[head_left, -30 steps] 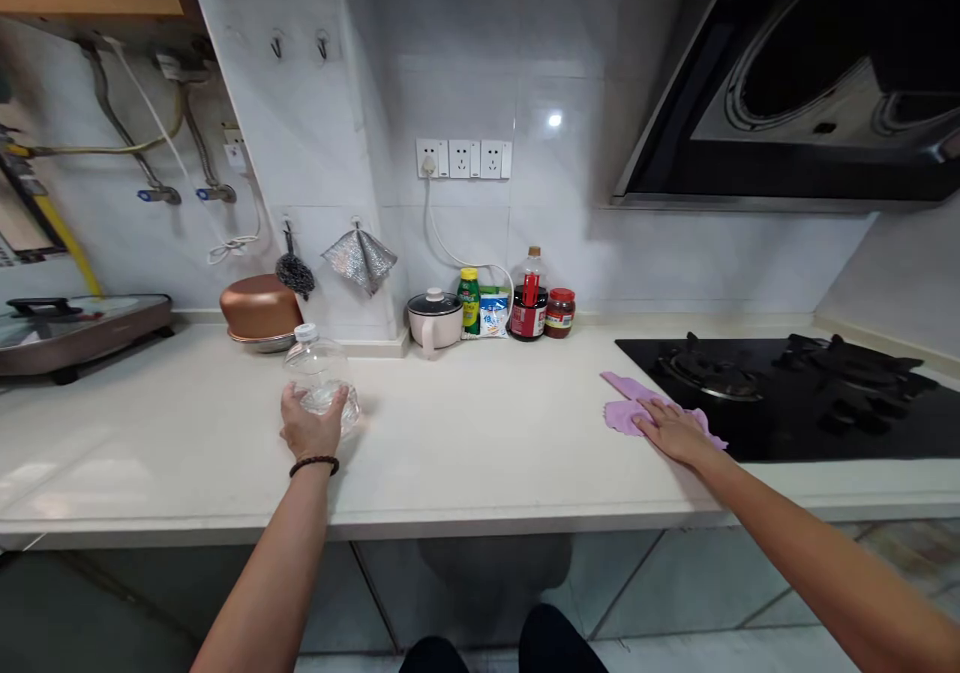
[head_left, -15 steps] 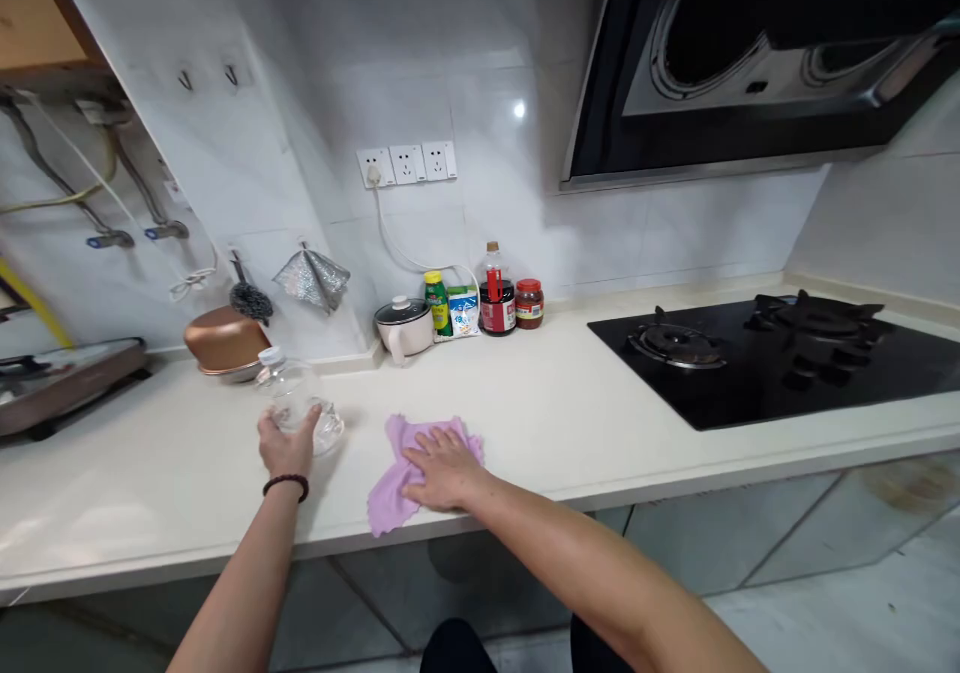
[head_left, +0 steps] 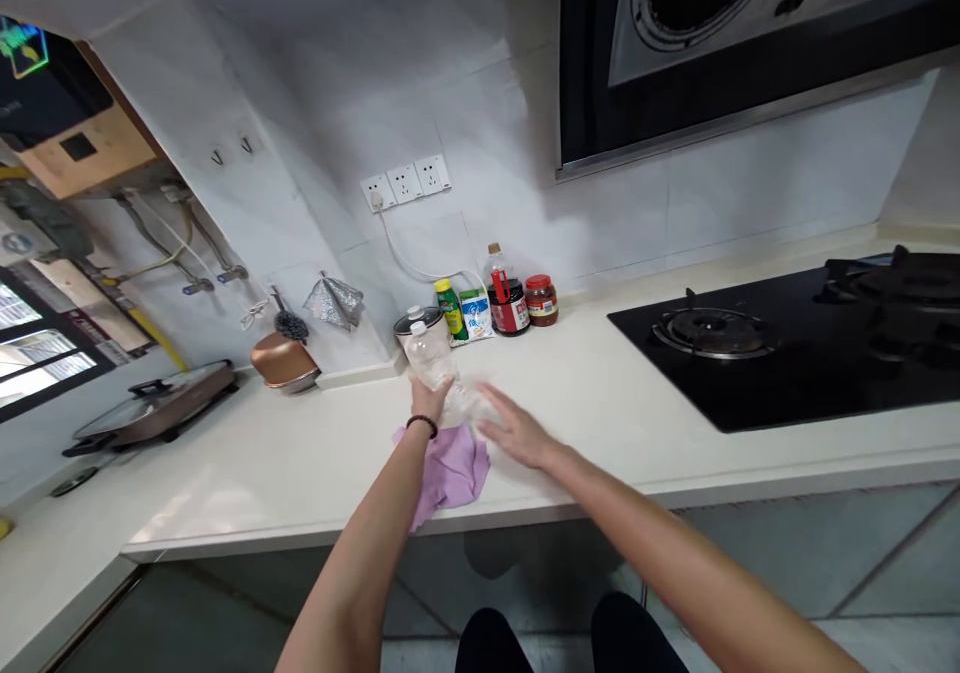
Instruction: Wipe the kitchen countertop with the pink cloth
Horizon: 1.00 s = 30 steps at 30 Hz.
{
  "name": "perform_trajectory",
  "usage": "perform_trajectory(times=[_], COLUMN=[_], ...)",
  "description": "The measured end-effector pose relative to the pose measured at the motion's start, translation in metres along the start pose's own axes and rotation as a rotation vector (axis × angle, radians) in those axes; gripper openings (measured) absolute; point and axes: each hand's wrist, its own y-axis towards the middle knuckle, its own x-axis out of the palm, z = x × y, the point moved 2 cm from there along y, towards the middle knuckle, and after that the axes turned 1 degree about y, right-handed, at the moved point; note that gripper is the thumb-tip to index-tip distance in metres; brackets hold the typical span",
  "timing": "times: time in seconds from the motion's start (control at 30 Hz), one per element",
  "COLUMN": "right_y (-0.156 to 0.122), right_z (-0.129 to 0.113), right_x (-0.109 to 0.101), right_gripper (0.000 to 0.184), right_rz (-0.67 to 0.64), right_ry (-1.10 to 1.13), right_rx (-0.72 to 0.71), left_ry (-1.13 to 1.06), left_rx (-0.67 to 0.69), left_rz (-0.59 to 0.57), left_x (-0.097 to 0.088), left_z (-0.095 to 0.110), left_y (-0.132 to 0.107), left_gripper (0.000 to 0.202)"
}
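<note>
My left hand [head_left: 429, 403] is wrapped round a clear plastic bottle [head_left: 433, 355] with a white cap, tilted above the counter. Beside the bottle's lower end is my right hand [head_left: 519, 431], slightly blurred, its fingers apart and holding nothing. I cannot tell whether those fingertips touch the bottle. A crumpled purple cloth [head_left: 456, 471] lies on the counter below both hands, partly covered by my left wrist.
Along the wall stand a small lidded pot [head_left: 405, 325], a green bottle [head_left: 451, 310], a white-and-blue packet [head_left: 476, 313], a dark sauce jar [head_left: 510, 309] and a red-lidded jar [head_left: 541, 303]. A black gas hob [head_left: 697, 383] sits right; an electric pan [head_left: 154, 408] sits left.
My left hand has carried the bottle rightward over the cloth. My right hand has lifted off the cloth and now reaches beside the bottle. The view has shifted and tilted.
</note>
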Motion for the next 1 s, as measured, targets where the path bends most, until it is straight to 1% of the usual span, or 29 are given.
perform_trajectory(times=[0.03, 0.1, 0.17, 0.23, 0.3, 0.37, 0.4, 0.47, 0.5, 0.53, 0.6, 0.67, 0.7, 0.73, 0.77, 0.8, 0.83, 0.87, 0.93, 1.0], right_y=[-0.017, -0.056, -0.096, -0.130, -0.152, -0.164, -0.167, -0.169, -0.169, -0.168, -0.168, -0.169, -0.169, -0.170, -0.170, -0.170, -0.170, -0.170, -0.171, -0.176], right_z=[0.009, 0.029, 0.051, 0.074, 0.095, 0.111, 0.116, 0.124, 0.126, 0.128, 0.131, 0.134, 0.135, 0.137, 0.139, 0.142, 0.145, 0.148, 0.159, 0.174], right_x=[-0.024, -0.072, -0.114, -0.144, -0.161, -0.166, -0.166, -0.163, -0.162, -0.160, -0.159, -0.160, -0.161, -0.161, -0.162, -0.163, -0.163, -0.164, -0.166, -0.169], right_gripper=[0.086, 0.084, 0.079, 0.075, 0.074, 0.074, 0.075, 0.077, 0.077, 0.076, 0.073, 0.070, 0.070, 0.070, 0.071, 0.070, 0.069, 0.067, 0.062, 0.055], right_rz=[0.074, 0.229, 0.364, 0.459, 0.516, 0.547, 0.559, 0.587, 0.602, 0.613, 0.626, 0.626, 0.621, 0.612, 0.601, 0.586, 0.570, 0.554, 0.535, 0.524], right_ry=[-0.011, -0.068, -0.147, -0.225, -0.279, -0.308, -0.312, -0.312, -0.314, -0.318, -0.336, -0.352, -0.361, -0.371, -0.385, -0.395, -0.401, -0.401, -0.382, -0.373], right_rx=[0.019, 0.072, 0.129, 0.165, 0.196, 0.235, 0.252, 0.275, 0.282, 0.287, 0.288, 0.283, 0.280, 0.283, 0.290, 0.301, 0.312, 0.323, 0.330, 0.303], left_ry=[0.080, 0.273, 0.432, 0.527, 0.570, 0.531, 0.467, 0.245, 0.132, 0.024, -0.185, -0.361, -0.420, -0.431, -0.376, -0.268, -0.124, 0.034, 0.310, 0.438], left_rx=[-0.008, -0.003, 0.055, 0.092, 0.093, 0.137, 0.172, 0.200, 0.192, 0.171, 0.106, 0.042, 0.018, 0.011, 0.028, 0.061, 0.102, 0.149, 0.242, 0.324], left_rz=[-0.052, -0.171, -0.298, -0.407, -0.461, -0.463, -0.451, -0.413, -0.381, -0.331, -0.210, -0.123, -0.097, -0.082, -0.084, -0.109, -0.160, -0.237, -0.434, -0.602], left_x=[0.002, -0.005, -0.019, -0.033, -0.039, -0.036, -0.032, -0.025, -0.024, -0.025, -0.034, -0.049, -0.059, -0.068, -0.077, -0.084, -0.090, -0.094, -0.097, -0.097], left_z=[0.006, 0.008, -0.001, -0.016, -0.027, -0.030, -0.028, -0.020, -0.016, -0.012, -0.006, -0.005, -0.008, -0.013, -0.019, -0.026, -0.035, -0.043, -0.058, -0.067], left_y=[-0.009, -0.033, -0.064, -0.096, -0.121, -0.135, -0.138, -0.131, -0.124, -0.114, -0.090, -0.067, -0.058, -0.052, -0.050, -0.050, -0.054, -0.061, -0.078, -0.092], left_gripper=[0.092, 0.101, 0.096, 0.087, 0.078, 0.060, 0.048, 0.028, 0.022, 0.022, 0.032, 0.046, 0.050, 0.050, 0.048, 0.045, 0.042, 0.042, 0.053, 0.062])
